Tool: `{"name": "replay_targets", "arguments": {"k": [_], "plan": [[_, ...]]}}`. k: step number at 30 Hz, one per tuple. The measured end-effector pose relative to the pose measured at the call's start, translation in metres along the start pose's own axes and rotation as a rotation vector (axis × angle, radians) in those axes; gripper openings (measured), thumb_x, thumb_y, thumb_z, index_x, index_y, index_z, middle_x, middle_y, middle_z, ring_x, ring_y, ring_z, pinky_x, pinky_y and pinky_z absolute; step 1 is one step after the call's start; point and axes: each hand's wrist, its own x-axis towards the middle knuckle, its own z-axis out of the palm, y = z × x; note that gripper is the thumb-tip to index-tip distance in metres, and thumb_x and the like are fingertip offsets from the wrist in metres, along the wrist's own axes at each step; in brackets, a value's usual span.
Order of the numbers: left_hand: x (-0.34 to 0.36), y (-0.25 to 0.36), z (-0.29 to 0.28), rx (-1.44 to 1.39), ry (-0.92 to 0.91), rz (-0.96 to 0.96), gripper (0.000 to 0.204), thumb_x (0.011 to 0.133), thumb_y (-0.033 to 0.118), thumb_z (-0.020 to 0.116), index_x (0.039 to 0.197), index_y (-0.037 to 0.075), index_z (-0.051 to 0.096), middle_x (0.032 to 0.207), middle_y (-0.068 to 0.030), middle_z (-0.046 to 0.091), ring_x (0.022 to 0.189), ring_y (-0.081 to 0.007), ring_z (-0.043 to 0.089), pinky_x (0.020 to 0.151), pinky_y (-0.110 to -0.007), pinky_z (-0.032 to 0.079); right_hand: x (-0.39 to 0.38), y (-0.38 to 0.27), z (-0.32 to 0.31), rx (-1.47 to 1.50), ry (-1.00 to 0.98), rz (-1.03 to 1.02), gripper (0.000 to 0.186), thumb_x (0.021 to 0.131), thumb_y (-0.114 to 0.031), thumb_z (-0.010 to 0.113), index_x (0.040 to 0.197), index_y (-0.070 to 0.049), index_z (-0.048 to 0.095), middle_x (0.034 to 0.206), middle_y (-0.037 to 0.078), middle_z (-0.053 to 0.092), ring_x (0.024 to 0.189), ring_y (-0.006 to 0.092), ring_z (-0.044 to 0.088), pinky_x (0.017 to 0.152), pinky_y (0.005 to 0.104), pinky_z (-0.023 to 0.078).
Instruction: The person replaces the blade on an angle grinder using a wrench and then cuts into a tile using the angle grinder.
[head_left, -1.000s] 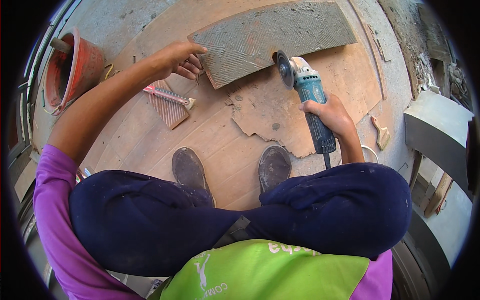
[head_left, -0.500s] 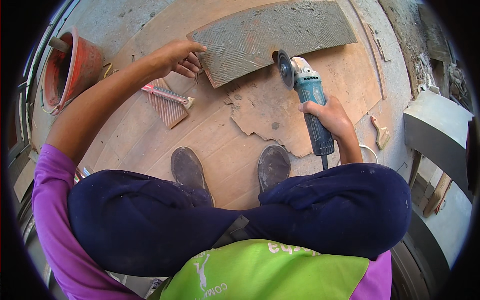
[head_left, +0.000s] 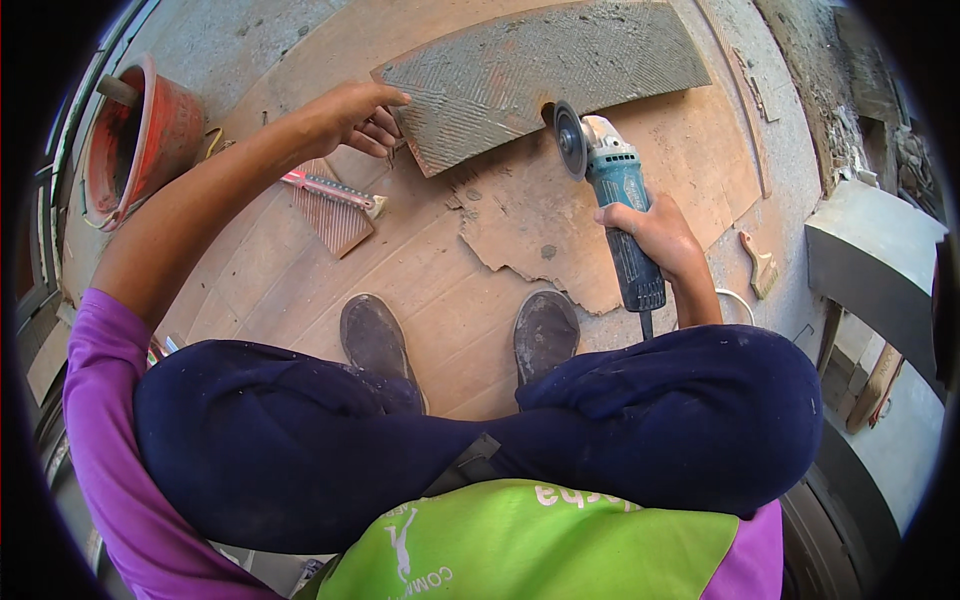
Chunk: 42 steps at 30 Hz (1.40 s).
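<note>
In my right hand (head_left: 648, 235) is a teal and black angle grinder (head_left: 625, 180), my fingers wrapped round its body. Its upright cutting disc (head_left: 570, 140) stands at the near edge of a large curved tile (head_left: 540, 70), beside a small dark notch. Grey, ridged mortar coats the tile's upper face. At the tile's left end, my left hand (head_left: 362, 115) grips the edge, one digit over the top and the other fingers bent below it. A red-handled tool (head_left: 335, 188), its kind unclear, lies across a small ridged tile piece (head_left: 335, 225) near my left forearm.
A red bucket (head_left: 190, 125) leans at the left. Under the large tile lies a broken-edged thin board (head_left: 540, 240). A paintbrush (head_left: 758, 265) rests at the right, near a white cable (head_left: 738, 300) and a curved grey piece (head_left: 880, 240). My shoes (head_left: 546, 330) are close to the board.
</note>
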Motion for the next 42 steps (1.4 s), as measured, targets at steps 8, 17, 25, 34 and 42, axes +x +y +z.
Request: {"name": "replay_targets", "arguments": {"k": [8, 17, 25, 34, 42], "plan": [[-0.002, 0.003, 0.002, 0.004, 0.003, -0.008, 0.044, 0.095, 0.036, 0.067, 0.111, -0.004, 0.058, 0.089, -0.0108, 0.063, 0.075, -0.0176, 0.067, 0.066, -0.032, 0.063, -0.017, 0.002, -0.008, -0.011, 0.002, -0.006, 0.044, 0.075, -0.030, 0.078, 0.100, 0.003, 0.064, 0.078, 0.008, 0.063, 0.063, 0.0154, 0.060, 0.056, 0.0300, 0.048], [-0.006, 0.003, 0.001, 0.008, -0.014, -0.021, 0.042, 0.096, 0.036, 0.066, 0.106, -0.004, 0.061, 0.087, -0.0095, 0.063, 0.073, -0.0167, 0.066, 0.065, -0.031, 0.063, -0.008, 0.002, 0.002, 0.011, 0.000, -0.013, 0.041, 0.075, -0.027, 0.079, 0.101, 0.001, 0.064, 0.079, 0.007, 0.064, 0.065, 0.0151, 0.060, 0.059, 0.0299, 0.048], [-0.002, 0.002, 0.001, 0.004, 0.007, -0.027, 0.042, 0.096, 0.035, 0.067, 0.110, -0.004, 0.059, 0.089, -0.0100, 0.062, 0.074, -0.0173, 0.067, 0.066, -0.032, 0.063, 0.002, 0.006, 0.006, -0.004, -0.015, 0.030, 0.041, 0.075, -0.027, 0.079, 0.099, 0.002, 0.065, 0.078, 0.007, 0.064, 0.064, 0.0149, 0.060, 0.058, 0.0303, 0.049], [-0.002, 0.002, 0.001, 0.007, -0.002, -0.026, 0.044, 0.096, 0.035, 0.066, 0.113, -0.004, 0.058, 0.090, -0.0110, 0.062, 0.075, -0.0176, 0.066, 0.067, -0.033, 0.063, -0.012, 0.018, 0.020, 0.075, 0.069, 0.012, 0.046, 0.076, -0.027, 0.079, 0.106, 0.004, 0.062, 0.082, 0.009, 0.064, 0.065, 0.0161, 0.061, 0.058, 0.0317, 0.050], [0.000, -0.001, 0.001, -0.030, 0.009, -0.038, 0.037, 0.099, 0.031, 0.062, 0.110, -0.003, 0.059, 0.090, -0.0108, 0.063, 0.077, -0.0189, 0.066, 0.067, -0.034, 0.062, -0.028, 0.014, 0.028, 0.099, 0.115, 0.045, 0.040, 0.074, -0.027, 0.080, 0.099, 0.001, 0.067, 0.080, 0.010, 0.066, 0.067, 0.0183, 0.064, 0.061, 0.0329, 0.052]]}}
